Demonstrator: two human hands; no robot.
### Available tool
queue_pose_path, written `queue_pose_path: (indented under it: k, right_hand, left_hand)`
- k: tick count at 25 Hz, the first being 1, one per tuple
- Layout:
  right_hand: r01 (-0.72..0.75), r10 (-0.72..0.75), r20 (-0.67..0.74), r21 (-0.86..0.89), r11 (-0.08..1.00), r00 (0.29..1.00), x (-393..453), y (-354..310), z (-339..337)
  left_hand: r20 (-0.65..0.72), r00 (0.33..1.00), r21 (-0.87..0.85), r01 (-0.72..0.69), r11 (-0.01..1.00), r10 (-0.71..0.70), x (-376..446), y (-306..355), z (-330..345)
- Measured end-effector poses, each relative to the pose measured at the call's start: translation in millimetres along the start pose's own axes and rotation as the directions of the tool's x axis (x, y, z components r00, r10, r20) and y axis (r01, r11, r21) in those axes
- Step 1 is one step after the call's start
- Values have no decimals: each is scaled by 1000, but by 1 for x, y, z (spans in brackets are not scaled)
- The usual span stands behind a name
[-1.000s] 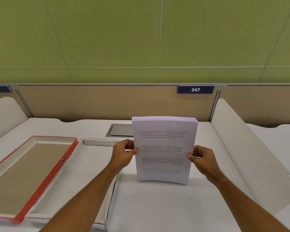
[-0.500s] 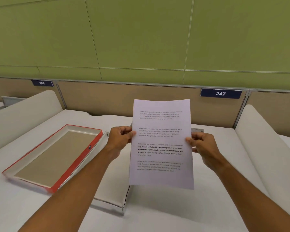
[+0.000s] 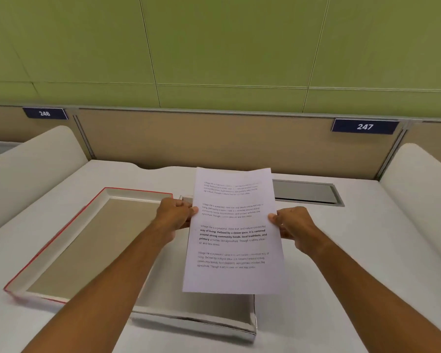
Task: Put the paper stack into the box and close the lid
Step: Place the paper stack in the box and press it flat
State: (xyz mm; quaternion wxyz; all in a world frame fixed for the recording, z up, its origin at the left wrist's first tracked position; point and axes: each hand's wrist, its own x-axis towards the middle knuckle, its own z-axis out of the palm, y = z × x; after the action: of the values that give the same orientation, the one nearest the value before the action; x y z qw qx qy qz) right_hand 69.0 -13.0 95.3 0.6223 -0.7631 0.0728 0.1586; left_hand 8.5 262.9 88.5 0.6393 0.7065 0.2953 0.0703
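I hold a white printed paper stack [image 3: 233, 233] in the air by its two long edges, my left hand [image 3: 176, 216] on its left edge and my right hand [image 3: 293, 225] on its right edge. It hangs over the white box base [image 3: 214, 319], which lies open on the desk and is partly hidden by the stack and my left arm. The red-edged lid [image 3: 87, 238] lies open to the left of the base, inside up.
A grey cable hatch [image 3: 306, 192] is set in the desk behind the stack. White curved dividers stand at the left [image 3: 28, 164] and right [image 3: 423, 179]. A tan partition [image 3: 201, 141] with number plates 246 and 247 closes the back.
The stack has gone from standing on the desk right of the box to being held in the air over the box base. My view has turned left.
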Motion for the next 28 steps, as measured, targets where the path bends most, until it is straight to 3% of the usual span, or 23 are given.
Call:
queue_pose_path:
  k: [4,10,13,18,22,25,28]
  right_hand:
    - [-134,131,-72,-36,990,989,6,15,54]
    - [-208,189,-124,-159,965,974,16,34,103]
    - [-226,175,-198,-274,935,964,19,37,114]
    - [-240,165,-209,-409,881,964,15,38,119]
    - [-190,96,-188,-585,788,978,13,36,122]
    - [-146,53,-155,-687,712,987,11,35,125]
    - [-161,87,-142,-695,701,986,11,38,129]
  left_hand:
    - [1,993,44,119,992,-119,35,-27,-24]
    - [-8,979,232,198,952,-201,61,-49,-39]
    - [-2,983,377,168,911,-181,65,-52,-37]
    - [18,991,506,107,856,-134,69,-58,-31]
    - [104,990,655,3,755,-94,64,-55,-27]
    - [185,972,623,-2,782,-146,60,-51,-23]
    - [226,918,496,178,850,-325,62,-49,-22]
